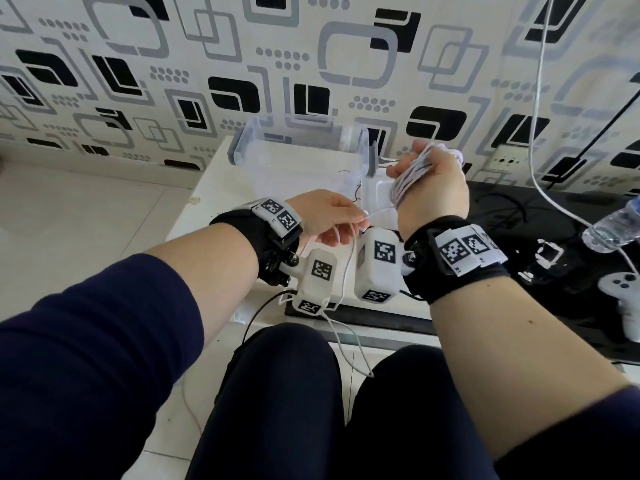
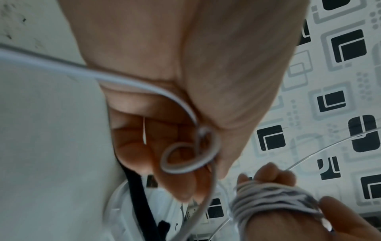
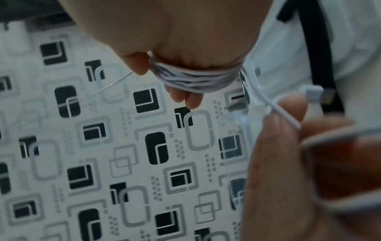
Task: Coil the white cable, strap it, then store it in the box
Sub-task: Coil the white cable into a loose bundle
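The white cable is wound in several turns round my right hand (image 1: pixel 429 174), which is raised in front of the clear plastic box (image 1: pixel 242 147). The coil (image 3: pixel 198 81) crosses the fingers, and the thumb lies on the coil (image 2: pixel 268 205). My left hand (image 1: pixel 346 223) is lower and to the left. It pinches the loose strand, which forms a small loop (image 2: pixel 185 156) in its fingers. The strand's white plug end (image 3: pixel 313 94) shows just past the left fingertips (image 3: pixel 284 117). The rest of the cable hangs down between my knees (image 1: pixel 349 341).
The box stands at the back of a white table (image 1: pixel 201 202) against a patterned wall. A black strip (image 3: pixel 315 48) lies on a white surface under the hands. On the black surface to the right are a water bottle (image 1: pixel 609 230) and a white controller (image 1: pixel 623 289). Another white wire (image 1: pixel 536 98) hangs there.
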